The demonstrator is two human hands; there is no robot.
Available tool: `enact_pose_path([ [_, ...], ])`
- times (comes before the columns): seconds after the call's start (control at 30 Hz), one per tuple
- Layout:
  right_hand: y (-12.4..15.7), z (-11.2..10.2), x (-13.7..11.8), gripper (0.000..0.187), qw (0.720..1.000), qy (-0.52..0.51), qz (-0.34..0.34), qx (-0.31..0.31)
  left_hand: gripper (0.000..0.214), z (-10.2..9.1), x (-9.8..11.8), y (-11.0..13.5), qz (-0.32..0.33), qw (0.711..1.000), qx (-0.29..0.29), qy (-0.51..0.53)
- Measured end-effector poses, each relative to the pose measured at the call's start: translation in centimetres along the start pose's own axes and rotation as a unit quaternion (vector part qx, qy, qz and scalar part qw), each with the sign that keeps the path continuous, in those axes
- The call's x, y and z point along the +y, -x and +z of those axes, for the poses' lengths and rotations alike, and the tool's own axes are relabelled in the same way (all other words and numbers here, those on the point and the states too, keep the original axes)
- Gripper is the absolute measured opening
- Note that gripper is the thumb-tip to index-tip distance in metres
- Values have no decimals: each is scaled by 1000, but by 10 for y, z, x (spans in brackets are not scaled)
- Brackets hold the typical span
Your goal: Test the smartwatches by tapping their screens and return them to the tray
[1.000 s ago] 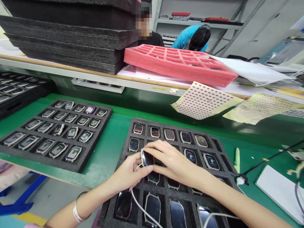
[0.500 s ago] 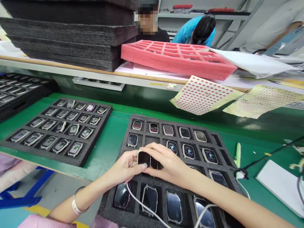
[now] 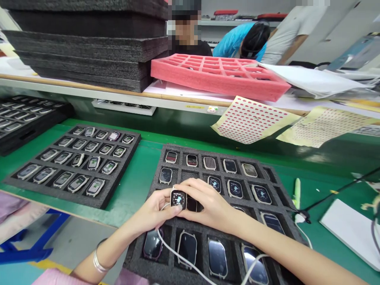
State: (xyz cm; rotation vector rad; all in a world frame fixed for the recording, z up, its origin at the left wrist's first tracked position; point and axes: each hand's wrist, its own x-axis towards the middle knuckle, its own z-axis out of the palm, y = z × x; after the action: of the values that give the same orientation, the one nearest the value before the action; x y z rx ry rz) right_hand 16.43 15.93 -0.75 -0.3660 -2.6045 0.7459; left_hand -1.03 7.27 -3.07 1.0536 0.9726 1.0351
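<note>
Above the near dark foam tray [image 3: 135,251], my left hand [image 3: 157,209] is closed on a strapless smartwatch [image 3: 178,196] with a light case. Its screen is lit with a clock face, and my left thumb presses near the lower edge. My right hand [image 3: 209,204] grips the same watch from the right, fingers over its top. A white cable [image 3: 171,251] runs out from under my left hand; its end behind the watch is hidden. Watches lie face up in the tray's pockets around my hands, some with lit clock faces, such as one watch [image 3: 236,189].
To the left lies another foam tray of watches [image 3: 111,190], with a dark tray [image 3: 32,136] beyond it. A pink foam tray [image 3: 213,81] and stacked black foam [image 3: 89,55] sit on the shelf. A white box [image 3: 352,233] lies right. Several people are beyond the shelf.
The held watch's screen has gone from dark to a lit clock face. My hands keep the same grip. Beyond the shelf, a person in a light top has shifted into fuller view.
</note>
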Motion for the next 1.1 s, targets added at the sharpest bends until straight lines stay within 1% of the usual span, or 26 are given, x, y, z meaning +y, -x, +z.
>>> enact_pose_path([
  [0.33, 1, 1, 1, 42, 1000, -4, -7, 6, 37, -1, -1, -1, -7, 1000, -3, -23],
  [0.53, 1, 1, 0, 41, 1000, 4, -15, 10, 31, -1, 1, 1, -5, 1000, -8, -24],
  [0.8, 3, 3, 0, 41, 999, 20, -18, 17, 30, 1, 2, 1, -2, 1000, -16, -26],
  [0.87, 3, 1, -2, 39, 1000, 10, -9, 17, 30, 1, 2, 0, 8, 999, -9, -32],
  [0.93, 1, -4, -2, 37, 1000, -22, 3, 19, 34, 1, 0, 0, 6, 999, -13, -35],
  [1.03, -4, -14, 5, 39, 995, -78, 23, 55, 48, 2, -3, 1, -13, 999, -22, -25],
  [1.1, -6, -20, 14, 39, 993, -70, 51, 86, 45, 1, -3, 5, -9, 1000, 6, -8],
])
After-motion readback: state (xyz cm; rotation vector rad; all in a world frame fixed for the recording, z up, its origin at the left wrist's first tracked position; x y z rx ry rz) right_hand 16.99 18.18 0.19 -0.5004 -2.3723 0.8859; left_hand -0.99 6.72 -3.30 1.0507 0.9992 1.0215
